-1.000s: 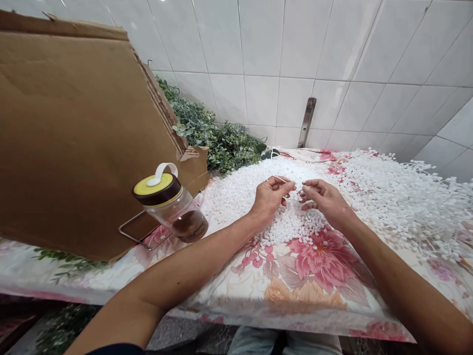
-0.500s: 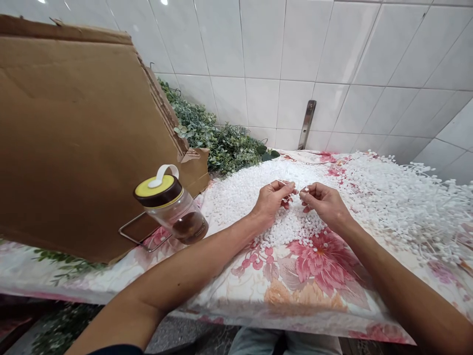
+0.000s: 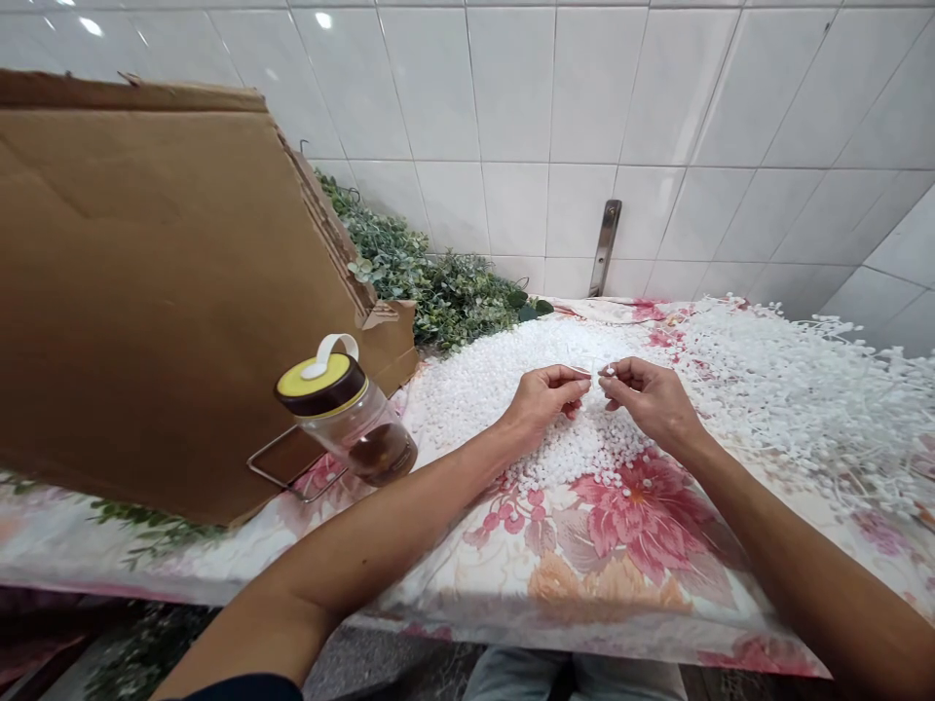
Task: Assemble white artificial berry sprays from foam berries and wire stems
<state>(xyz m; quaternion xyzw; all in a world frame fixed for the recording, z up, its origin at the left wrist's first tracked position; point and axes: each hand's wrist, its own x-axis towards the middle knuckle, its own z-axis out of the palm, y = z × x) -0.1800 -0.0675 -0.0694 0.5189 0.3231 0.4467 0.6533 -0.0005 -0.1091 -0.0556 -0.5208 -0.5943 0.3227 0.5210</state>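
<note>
I am holding a thin white strand (image 3: 596,369) up between my left hand (image 3: 544,399) and my right hand (image 3: 647,401), and my pinching fingers are almost touching. A big heap of beaded strands (image 3: 810,409) is sitting on my right, and many loose white beads (image 3: 511,375) are still lying under my hands.

Bright, even overhead light leaves small glare spots on the glossy tiles (image 3: 430,78), the floor (image 3: 387,677) below stays dim, and the wide lens bends the edges while the focus stays sharp.
</note>
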